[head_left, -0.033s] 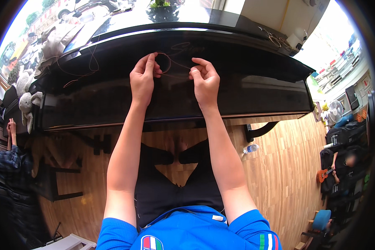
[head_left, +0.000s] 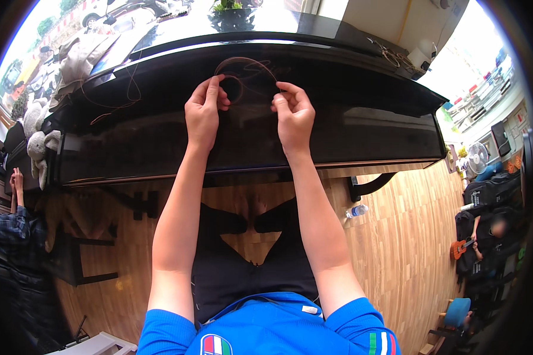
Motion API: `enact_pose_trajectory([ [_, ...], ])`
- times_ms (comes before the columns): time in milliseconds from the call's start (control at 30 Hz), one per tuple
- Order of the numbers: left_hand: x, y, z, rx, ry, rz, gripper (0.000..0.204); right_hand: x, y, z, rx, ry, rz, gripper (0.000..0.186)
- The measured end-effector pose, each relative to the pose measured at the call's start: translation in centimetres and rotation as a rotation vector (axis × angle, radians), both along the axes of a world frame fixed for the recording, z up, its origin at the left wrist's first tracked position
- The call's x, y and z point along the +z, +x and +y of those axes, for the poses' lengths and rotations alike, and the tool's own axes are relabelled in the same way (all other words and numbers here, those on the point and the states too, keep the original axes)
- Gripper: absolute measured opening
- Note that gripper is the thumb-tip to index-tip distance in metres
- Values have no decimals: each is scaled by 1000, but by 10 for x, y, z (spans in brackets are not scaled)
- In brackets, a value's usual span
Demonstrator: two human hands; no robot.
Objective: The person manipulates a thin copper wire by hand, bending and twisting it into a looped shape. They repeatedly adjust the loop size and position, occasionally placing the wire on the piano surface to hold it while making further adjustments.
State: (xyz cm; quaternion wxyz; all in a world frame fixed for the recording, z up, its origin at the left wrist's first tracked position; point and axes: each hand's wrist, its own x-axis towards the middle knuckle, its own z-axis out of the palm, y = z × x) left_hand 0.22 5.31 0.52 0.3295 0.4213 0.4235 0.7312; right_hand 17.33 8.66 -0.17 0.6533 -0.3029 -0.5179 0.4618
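Head view: forearms (head_left: 180, 219) stretched toward twelve o'clock, left grip (head_left: 203, 115) and right grip (head_left: 294, 117) pinched a thin cord (head_left: 237, 58), which arched between them, bowing toward twelve

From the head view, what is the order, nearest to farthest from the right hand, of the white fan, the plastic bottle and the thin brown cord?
1. Thin brown cord: pinched in the right hand, arching leftward.
2. Plastic bottle: on the floor, to the lower right.
3. White fan: over at the far right side.
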Motion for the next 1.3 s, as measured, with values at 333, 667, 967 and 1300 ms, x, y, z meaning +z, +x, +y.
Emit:
enact_pose_trajectory([
  [333,5,3,-4,-121,-26,33,33,0,-5,-1,39,39,-97,22],
  [667,4,2,-7,-369,-30,187,28,-1,-4,-2,118,208,-376,43],
  [967,8,-3,-11,-503,-94,343,30,1,-7,-4,-3,261,-349,34],
  [1300,16,-5,-67,-642,-100,434,31,-1,-3,2,267,66,-130,34],
])
